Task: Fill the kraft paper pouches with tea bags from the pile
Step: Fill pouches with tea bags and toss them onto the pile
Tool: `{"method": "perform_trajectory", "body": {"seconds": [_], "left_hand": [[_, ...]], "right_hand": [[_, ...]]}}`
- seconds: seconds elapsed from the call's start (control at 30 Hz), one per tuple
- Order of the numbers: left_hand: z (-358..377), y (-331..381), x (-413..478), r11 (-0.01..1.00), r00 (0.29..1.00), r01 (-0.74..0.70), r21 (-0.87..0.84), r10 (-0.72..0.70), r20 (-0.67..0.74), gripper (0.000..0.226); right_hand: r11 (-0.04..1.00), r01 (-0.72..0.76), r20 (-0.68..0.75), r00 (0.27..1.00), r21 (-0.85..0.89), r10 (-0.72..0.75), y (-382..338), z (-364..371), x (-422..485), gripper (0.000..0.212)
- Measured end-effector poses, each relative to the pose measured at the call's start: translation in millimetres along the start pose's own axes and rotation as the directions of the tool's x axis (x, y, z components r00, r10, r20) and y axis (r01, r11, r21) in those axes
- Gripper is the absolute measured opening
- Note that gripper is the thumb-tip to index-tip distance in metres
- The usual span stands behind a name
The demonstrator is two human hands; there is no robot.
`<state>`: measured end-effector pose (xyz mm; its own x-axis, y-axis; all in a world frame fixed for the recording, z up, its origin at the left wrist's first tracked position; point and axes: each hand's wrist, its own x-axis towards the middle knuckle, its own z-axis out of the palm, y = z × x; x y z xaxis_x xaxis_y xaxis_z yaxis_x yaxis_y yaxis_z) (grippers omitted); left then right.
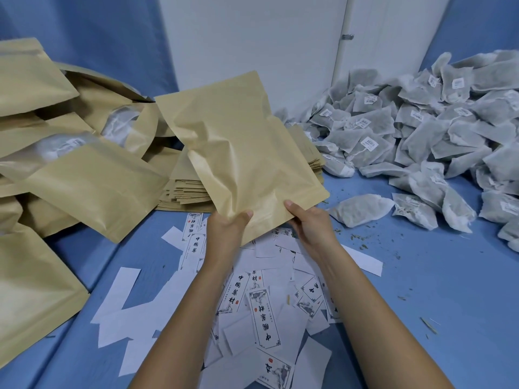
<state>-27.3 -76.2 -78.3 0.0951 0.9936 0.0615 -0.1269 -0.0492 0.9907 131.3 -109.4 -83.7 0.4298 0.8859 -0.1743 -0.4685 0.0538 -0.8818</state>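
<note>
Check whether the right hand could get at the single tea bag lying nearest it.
Probably yes, once it lets go: the right hand pinches the pouch edge, as does the left hand. The tea bag lies just beside it on the blue table, nothing between.

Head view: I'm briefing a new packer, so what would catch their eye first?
A kraft pouch held up at centre, left hand and right hand gripping its near edge. A grey tea bag pile fills the right; filled pouches heap on the left, printed labels scattered below.
</note>
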Motion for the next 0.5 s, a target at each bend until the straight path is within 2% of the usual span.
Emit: {"method": "perform_trajectory", "body": {"seconds": [0.1,0.2,0.27,0.4,0.5], "left_hand": [[-0.4,0.7,-0.5,1.000,1.000,0.011,0.004,-0.011,0.001,0.030],[-1.1,1.1,-0.5,0.999,1.000,0.025,-0.034,-0.025,-0.004,0.030],[-0.8,1.1,-1.5,0.999,1.000,0.016,-0.035,-0.016,0.010,0.028],[0.0,0.1,-3.2,0.999,0.999,0.013,-0.048,-0.012,0.029,0.027],[1.6,0.0,-2.8,0.998,0.999,0.027,-0.052,-0.026,0.023,0.029]], "right_hand": [[0.995,0.031,-0.064,0.997,-0.100,-0.038,0.7,1.6,0.2,0.009],[1.000,0.026,0.009,1.000,0.005,-0.026,2.6,1.8,0.2,0.006],[1.000,-0.005,0.055,0.998,0.023,0.004,4.1,4.5,-3.0,0.012],[0.979,0.068,0.038,0.997,-0.192,-0.061,-1.7,3.4,-5.7,0.013],[0.993,0.050,0.094,0.995,-0.108,-0.040,-1.9,3.3,-6.3,0.022]]}}
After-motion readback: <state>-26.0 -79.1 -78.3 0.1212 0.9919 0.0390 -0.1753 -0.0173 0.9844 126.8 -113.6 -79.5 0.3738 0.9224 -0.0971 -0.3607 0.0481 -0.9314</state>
